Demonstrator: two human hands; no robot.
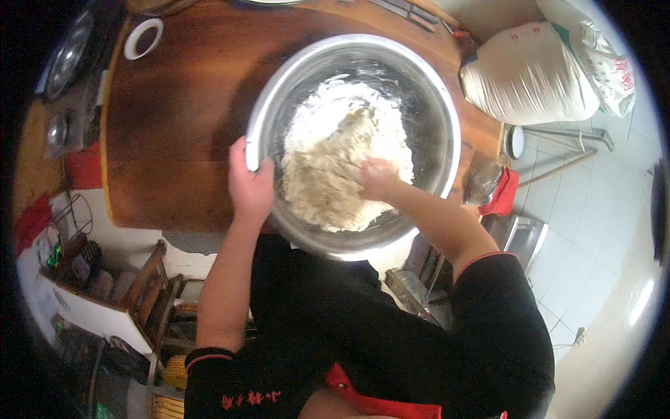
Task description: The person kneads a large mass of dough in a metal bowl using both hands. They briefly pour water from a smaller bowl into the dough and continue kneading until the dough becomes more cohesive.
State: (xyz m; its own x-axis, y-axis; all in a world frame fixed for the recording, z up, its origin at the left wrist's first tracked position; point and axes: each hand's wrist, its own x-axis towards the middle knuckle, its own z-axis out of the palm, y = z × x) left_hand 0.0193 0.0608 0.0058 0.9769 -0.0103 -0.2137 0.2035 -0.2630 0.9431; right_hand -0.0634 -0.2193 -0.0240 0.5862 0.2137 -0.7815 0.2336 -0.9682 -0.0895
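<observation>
A large round stainless steel basin (437, 173) stands at the near edge of a brown wooden table (167, 125). Inside it lies a mass of white flour (314, 118) with damp, shaggy dough (319, 183) in its near part. My left hand (252, 180) grips the basin's left rim, the thumb over the edge. Pressed into the right side of the dough is my right hand (378, 179), blurred; its fingers are partly hidden, so their pose does not show.
A white bowl (143, 39) sits at the table's far left corner. Large full sacks (531, 76) stand at the far right. A red cloth (500, 191) and a plastic bag lie by the right edge. Wooden shelving (152, 283) is at lower left.
</observation>
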